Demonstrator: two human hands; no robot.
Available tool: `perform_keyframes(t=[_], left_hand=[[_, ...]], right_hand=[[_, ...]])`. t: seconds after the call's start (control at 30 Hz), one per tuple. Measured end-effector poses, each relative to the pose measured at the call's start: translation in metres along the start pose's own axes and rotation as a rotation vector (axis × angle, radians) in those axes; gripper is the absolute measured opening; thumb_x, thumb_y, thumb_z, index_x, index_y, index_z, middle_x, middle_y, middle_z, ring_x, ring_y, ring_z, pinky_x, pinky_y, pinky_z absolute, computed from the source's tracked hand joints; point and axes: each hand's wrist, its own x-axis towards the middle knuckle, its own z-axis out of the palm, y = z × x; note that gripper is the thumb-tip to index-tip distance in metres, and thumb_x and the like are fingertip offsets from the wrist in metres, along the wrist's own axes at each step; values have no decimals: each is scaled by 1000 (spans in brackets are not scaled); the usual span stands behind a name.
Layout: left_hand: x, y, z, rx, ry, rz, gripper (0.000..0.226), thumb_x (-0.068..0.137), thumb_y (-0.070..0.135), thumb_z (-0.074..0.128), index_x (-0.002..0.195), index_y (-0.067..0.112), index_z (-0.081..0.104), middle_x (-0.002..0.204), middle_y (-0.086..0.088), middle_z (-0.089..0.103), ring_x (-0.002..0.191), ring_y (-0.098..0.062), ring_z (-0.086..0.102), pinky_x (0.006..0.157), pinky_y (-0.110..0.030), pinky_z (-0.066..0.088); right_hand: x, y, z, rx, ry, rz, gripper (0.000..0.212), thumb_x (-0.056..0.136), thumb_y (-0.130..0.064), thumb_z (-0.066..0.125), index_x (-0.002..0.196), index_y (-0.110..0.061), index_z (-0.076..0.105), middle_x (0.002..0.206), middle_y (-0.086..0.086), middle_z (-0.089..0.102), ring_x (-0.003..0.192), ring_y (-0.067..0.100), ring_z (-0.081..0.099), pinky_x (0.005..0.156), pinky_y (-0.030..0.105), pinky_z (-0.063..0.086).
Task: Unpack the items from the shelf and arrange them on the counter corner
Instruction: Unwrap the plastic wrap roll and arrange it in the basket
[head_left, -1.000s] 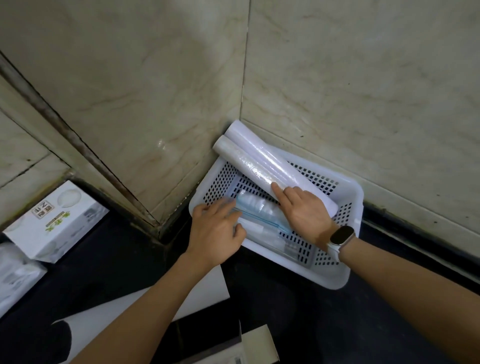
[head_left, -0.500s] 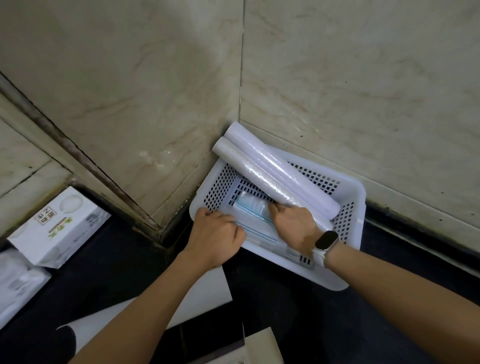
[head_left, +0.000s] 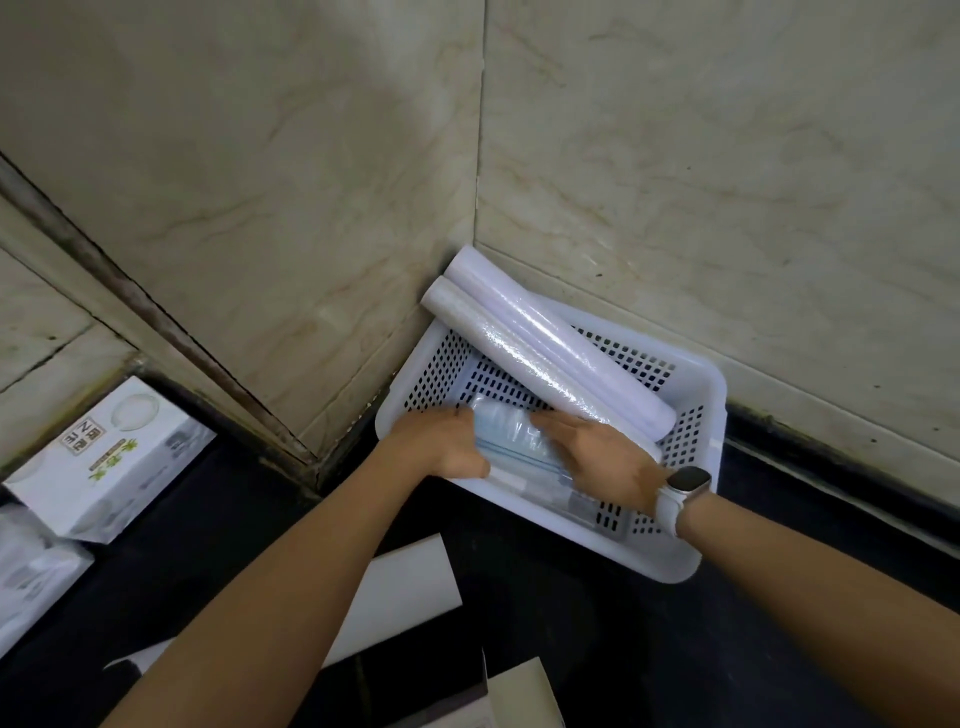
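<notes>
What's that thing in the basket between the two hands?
In the head view, a clear plastic packet with bluish contents lies between the left hand and right hand, inside the white basket.

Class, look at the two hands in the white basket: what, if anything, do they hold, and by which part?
Both hands are on a clear plastic packet: the left hand at its left end, the right hand over its right side. A full grip cannot be told.
</notes>
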Motion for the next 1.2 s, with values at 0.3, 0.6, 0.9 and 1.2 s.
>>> perform_keyframes(t=[0.3, 0.6, 0.9, 1.2], left_hand=[[12, 8, -4, 82, -195, -38, 57, 82, 46, 54, 127, 11, 47, 125, -10, 53, 108, -25, 53, 93, -34, 47], [12, 16, -5, 11, -244, 50, 17, 82, 23, 53, 92, 9, 53, 85, -3, 49, 71, -17, 47, 59, -26, 36], [-32, -19, -34, -3, 286, 174, 23, 87, 12, 46, 74, 27, 34, 66, 5, 43, 57, -11, 40, 48, -28, 26], [-71, -62, -3, -513, 598, 102, 33, 87, 12, 54, 69, 34, 36, 70, 5, 51, 63, -8, 49, 53, -24, 35]], right_hand=[[-14, 8, 2, 149, -34, 45, 34, 88, 1, 43, 121, 3, 51, 143, 8, 44, 126, 21, 44, 109, 28, 30], [-21, 4, -6, 444, -80, 195, 41, 96, -13, 30, 137, -16, 36, 114, 11, 59, 91, 30, 62, 79, 34, 53], [-23, 1, -12, 707, -128, 247, 85, 70, -75, -3, 141, -35, 20, 143, 2, 43, 104, 12, 56, 111, 47, 31], [-13, -42, 0, 652, -233, 212, 94, 68, -77, -2, 144, -25, 15, 152, 0, 27, 109, 19, 57, 114, 52, 21]])
